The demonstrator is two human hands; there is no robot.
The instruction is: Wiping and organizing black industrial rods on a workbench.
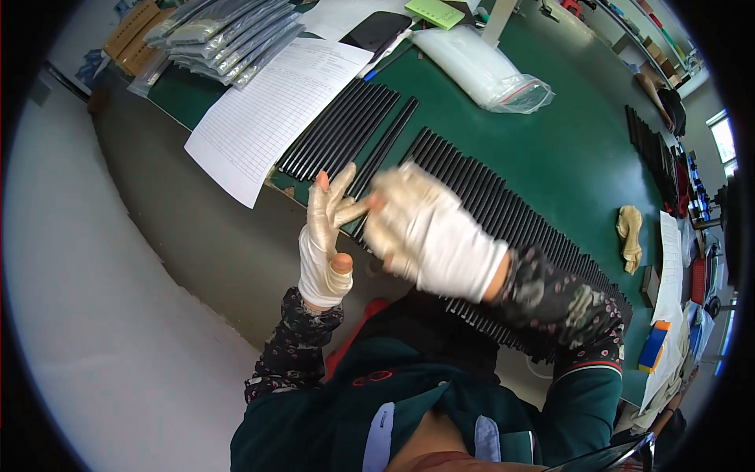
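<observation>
Thin gloves with bare fingertips cover both my hands. At the table's near edge my left hand (324, 236) is raised with its fingers spread apart, and nothing shows in it. Close beside it on the right, my right hand (429, 228) is smeared by motion; its fingers are bent, and I cannot see whether they hold anything. Just beyond the hands lie black rods on the green tabletop: a left group (342, 130), a narrow middle bunch (387, 145) partly behind my hands, and a long row (511, 204) running right, partly covered by my right forearm.
A printed sheet (275, 102) overhangs the table edge at left, near stacked clear-bagged packs (228, 35). Farther back are a dark phone (377, 31), green notepad (435, 12) and white plastic-wrapped bundle (480, 67). A glove (629, 236) and blue-orange box (654, 346) lie right.
</observation>
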